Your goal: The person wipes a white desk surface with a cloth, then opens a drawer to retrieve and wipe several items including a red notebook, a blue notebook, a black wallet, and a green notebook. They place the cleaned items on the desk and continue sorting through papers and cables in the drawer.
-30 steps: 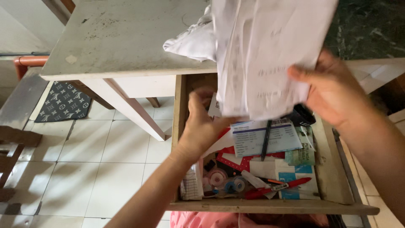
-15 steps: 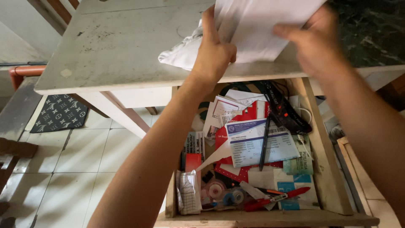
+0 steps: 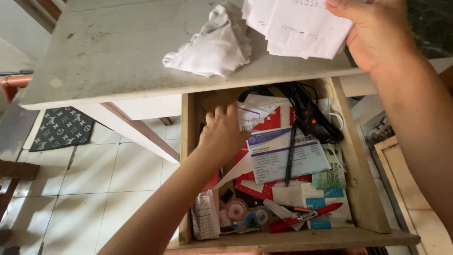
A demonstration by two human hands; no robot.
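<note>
Down inside the open wooden drawer (image 3: 188, 156), the left hand (image 3: 222, 134) lies palm-down on the loose cards and slips at the drawer's left side, fingers (image 3: 225, 113) spread flat and reaching toward the back; that grip is open, closed on nothing visible. Up at the top edge, the right hand (image 3: 377, 33) has its grip clamped on a stack of white papers (image 3: 297, 26), thumb on top, pinching the right-hand end so the sheets fan out leftward over the worktop (image 3: 108, 56). Judged from the hold, the stack is kept up and clear so it does not cover the drawer contents. Long axis of the stack runs roughly left-right, tilted slightly, free end pointing toward the crumpled white cloth (image 3: 212, 45), which sits on the worktop just beside it. Drawer contents: a white and blue printed form (image 3: 288, 158) lying flat on red card, a black pen (image 3: 289, 156) across it pointing front-to-back, black strap (image 3: 311, 118) at the rear, tape rolls (image 3: 245, 212) and a red pen (image 3: 306, 218) along the front wall. Patterned mat (image 3: 61, 127) on the tiled floor, left.
</note>
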